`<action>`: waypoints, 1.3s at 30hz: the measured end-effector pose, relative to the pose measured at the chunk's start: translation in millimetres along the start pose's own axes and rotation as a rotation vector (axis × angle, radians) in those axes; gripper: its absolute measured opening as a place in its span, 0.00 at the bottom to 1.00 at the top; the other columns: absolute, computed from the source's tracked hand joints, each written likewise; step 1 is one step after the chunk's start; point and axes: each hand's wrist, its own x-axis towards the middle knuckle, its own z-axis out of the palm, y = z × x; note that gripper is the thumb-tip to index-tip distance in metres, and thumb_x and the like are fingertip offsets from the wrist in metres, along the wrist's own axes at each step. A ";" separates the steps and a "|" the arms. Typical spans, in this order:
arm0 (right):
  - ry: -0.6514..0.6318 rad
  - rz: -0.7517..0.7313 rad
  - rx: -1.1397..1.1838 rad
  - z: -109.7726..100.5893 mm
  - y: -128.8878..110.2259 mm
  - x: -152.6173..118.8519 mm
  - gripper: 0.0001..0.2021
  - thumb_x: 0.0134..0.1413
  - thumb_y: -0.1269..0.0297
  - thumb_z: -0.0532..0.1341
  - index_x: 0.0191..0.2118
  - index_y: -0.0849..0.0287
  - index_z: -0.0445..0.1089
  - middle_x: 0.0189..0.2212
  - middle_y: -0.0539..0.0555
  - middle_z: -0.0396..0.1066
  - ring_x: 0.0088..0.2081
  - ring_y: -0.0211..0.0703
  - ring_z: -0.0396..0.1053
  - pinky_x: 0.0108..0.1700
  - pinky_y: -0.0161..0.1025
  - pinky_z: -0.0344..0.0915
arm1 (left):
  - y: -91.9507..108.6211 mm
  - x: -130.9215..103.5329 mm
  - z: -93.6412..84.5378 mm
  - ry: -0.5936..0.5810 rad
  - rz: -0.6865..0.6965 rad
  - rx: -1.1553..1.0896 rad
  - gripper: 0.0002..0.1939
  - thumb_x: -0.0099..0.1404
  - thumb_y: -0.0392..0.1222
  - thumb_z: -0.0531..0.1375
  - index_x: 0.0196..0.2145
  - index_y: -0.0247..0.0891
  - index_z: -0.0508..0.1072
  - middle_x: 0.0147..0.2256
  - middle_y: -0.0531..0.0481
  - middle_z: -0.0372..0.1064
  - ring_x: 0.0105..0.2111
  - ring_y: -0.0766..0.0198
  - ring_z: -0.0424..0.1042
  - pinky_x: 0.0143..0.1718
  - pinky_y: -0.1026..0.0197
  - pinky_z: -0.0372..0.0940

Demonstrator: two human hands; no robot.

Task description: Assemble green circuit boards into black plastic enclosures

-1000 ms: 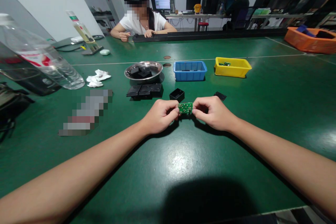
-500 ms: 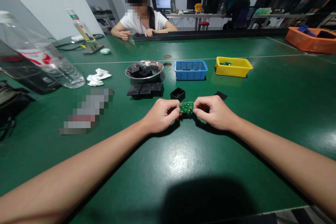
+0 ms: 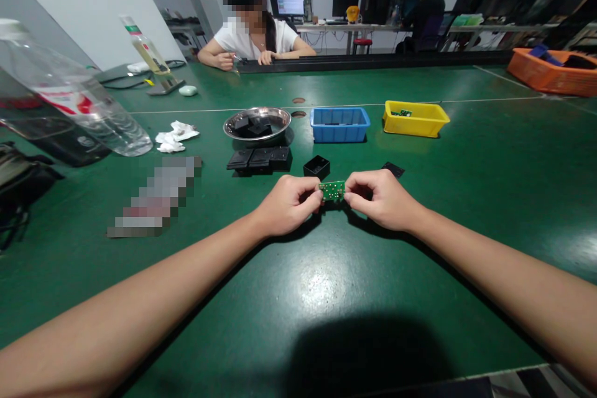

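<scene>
A small green circuit board is held level between both hands, its soldered face toward me. My left hand pinches its left end, and my right hand pinches its right end. Just behind the board sits an open black box. A flat black piece lies behind my right hand. Several black cases stand in a row behind my left hand, in front of a metal bowl that holds more black parts.
Behind the hands stand a blue bin and a yellow bin with green boards. Bottles and crumpled tissue are at left, an orange basket far right. A person sits across the green table.
</scene>
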 end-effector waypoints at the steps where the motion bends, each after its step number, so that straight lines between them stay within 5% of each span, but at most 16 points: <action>1: -0.001 -0.007 -0.003 0.0 0.3 0.1 0.06 0.52 0.68 0.60 0.25 0.60 0.68 0.19 0.46 0.64 0.23 0.34 0.57 0.29 0.34 0.53 | 0.0 0.2 0.1 -0.001 -0.005 0.003 0.18 0.69 0.41 0.52 0.22 0.35 0.68 0.20 0.53 0.69 0.21 0.68 0.67 0.27 0.66 0.57; 39: 0.005 -0.049 -0.038 -0.3 1.0 0.2 0.06 0.52 0.70 0.60 0.26 0.61 0.68 0.19 0.46 0.64 0.23 0.33 0.58 0.29 0.32 0.54 | -0.2 -0.1 -1.0 -0.007 0.005 -0.025 0.16 0.67 0.38 0.52 0.22 0.35 0.69 0.20 0.53 0.69 0.22 0.69 0.67 0.28 0.66 0.57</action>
